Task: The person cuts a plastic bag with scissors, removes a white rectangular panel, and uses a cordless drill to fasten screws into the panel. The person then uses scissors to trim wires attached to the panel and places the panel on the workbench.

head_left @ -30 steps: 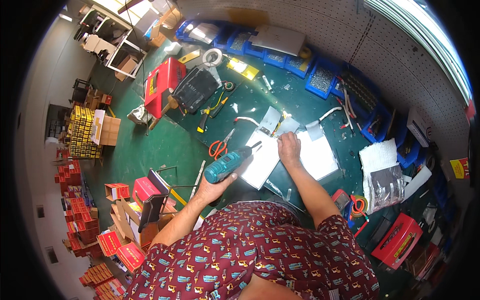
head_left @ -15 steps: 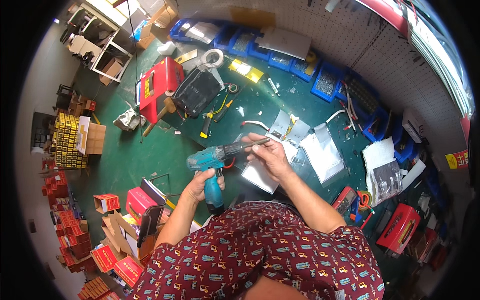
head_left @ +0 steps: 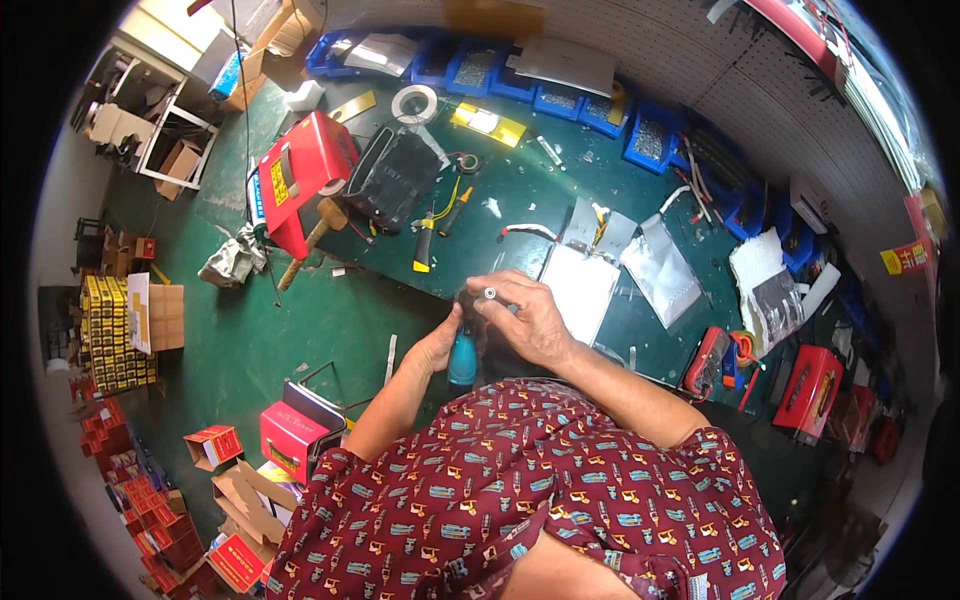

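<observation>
A teal and black cordless drill (head_left: 462,360) is in front of my body, its front end turned up toward me. My left hand (head_left: 438,342) is closed round it from the left, and the grip is partly hidden. My right hand (head_left: 532,322) has its fingers closed round the long bit at the drill's front. Between thumb and fingers shows the bit's round, hollow tip (head_left: 490,294). Just beyond my right hand lies a white panel (head_left: 582,292) with a grey bracket and wires (head_left: 600,232). A clear plastic-wrapped sheet (head_left: 662,282) is beside it.
Blue bins (head_left: 652,142) of small hardware line the bench's back. A red case (head_left: 305,165), black housing (head_left: 396,182), hammer (head_left: 308,250) and yellow-black cutters (head_left: 424,240) lie left. A red meter (head_left: 708,358) sits right. Cardboard boxes (head_left: 240,500) are at lower left.
The drill has swung from pointing right to pointing up toward me. My left hand has moved right and up with it, while my right hand stays at the bit.
</observation>
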A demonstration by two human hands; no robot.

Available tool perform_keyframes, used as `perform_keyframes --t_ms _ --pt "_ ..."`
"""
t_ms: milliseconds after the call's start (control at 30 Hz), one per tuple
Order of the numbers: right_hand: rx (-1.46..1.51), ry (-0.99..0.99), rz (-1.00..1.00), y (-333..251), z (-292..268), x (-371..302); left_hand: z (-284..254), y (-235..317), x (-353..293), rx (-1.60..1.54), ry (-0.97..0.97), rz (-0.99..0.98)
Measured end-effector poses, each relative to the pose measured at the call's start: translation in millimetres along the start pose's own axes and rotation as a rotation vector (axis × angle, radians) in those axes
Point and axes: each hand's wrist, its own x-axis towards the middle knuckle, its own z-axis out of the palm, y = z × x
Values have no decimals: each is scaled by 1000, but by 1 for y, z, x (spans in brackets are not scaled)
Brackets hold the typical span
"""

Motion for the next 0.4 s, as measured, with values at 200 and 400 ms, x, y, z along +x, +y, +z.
perform_keyframes --t_ms 200,400 --pt "133 58 175 -1 -6 -5 -13 4 13 -46 0 30" --pt "744 447 456 41 -26 -37 9 34 -1 169 47 311"
